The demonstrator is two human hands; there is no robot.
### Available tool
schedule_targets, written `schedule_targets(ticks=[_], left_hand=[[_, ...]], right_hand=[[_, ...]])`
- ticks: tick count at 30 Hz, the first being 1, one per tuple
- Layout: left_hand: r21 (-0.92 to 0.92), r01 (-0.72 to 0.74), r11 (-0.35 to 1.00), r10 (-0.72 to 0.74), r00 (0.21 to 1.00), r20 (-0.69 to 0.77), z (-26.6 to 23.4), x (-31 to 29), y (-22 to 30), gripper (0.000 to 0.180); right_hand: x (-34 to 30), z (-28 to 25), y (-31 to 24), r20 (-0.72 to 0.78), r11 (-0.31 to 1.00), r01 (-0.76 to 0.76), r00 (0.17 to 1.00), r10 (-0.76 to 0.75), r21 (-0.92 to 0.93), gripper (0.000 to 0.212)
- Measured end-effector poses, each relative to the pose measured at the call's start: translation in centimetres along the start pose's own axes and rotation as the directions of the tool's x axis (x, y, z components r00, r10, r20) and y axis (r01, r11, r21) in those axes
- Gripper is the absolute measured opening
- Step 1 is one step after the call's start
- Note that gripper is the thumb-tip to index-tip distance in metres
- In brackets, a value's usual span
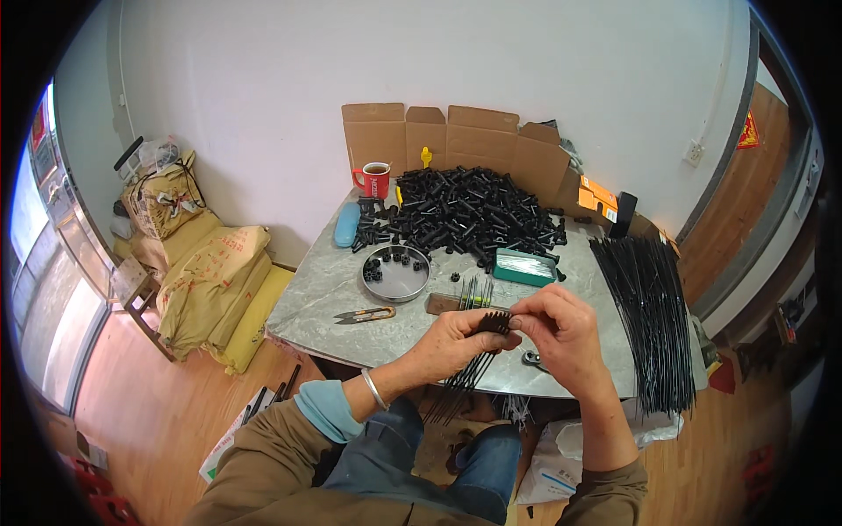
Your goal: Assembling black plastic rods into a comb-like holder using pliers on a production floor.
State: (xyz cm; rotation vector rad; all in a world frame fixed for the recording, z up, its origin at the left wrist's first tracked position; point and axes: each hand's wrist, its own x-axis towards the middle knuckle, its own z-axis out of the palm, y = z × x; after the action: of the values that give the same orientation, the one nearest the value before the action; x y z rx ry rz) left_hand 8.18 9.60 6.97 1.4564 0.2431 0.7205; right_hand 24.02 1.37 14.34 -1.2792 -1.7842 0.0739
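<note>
Evidently the work sits between the two hands, just over the near edge of the grey marbled table point(303, 307). The left hand point(447, 337) is clamped on a bunch of thin black rods point(465, 379), whose upper ends line up in a dark, comb-like row by the thumb while their lengths slant down past the table edge. The right hand point(566, 329) meets that row from the other side, thumb and fingers drawn close together at the ends; I cannot tell whether they grip something small or only touch. A silver bangle point(374, 388) circles the left wrist. Just beyond the hands, a brown block point(441, 303) lies on the table with slender upright pins point(476, 291) beside it, and a metal tool point(532, 359) rests near the right hand, partly hidden by it. To the left are thread snips point(366, 315) and a round metal dish point(402, 282) holding small black knobbed pieces point(373, 273). Farther back, a large heap of black bolt-shaped parts point(474, 210) spreads in front of upright cardboard flaps point(482, 136), with a green tray point(524, 280) of thin silvery pieces at its near side. A red mug point(376, 182) of dark liquid and a light-blue case point(347, 225) stand and lie left of the heap. At the right, a thick sheaf of long black rods point(647, 324) hangs over the table's edge, and an orange box point(598, 195) sits behind it.
</note>
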Motion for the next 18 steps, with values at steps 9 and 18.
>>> schedule_targets(ticks=[9,18], left_hand=[[0.152,-0.01,0.988,0.004,0.999,0.043,-0.6,0.2,1.0,0.022],[0.128,-0.021,0.992,0.018,1.0,0.021,-0.7,0.0,1.0,0.023]], right_hand=[[0.3,0.0,0.2,0.015,0.999,0.033,0.999,-0.033,-0.018,0.013],[0.3,0.3,0.2,0.029,0.988,0.102,0.995,-0.1,-0.119,0.011]])
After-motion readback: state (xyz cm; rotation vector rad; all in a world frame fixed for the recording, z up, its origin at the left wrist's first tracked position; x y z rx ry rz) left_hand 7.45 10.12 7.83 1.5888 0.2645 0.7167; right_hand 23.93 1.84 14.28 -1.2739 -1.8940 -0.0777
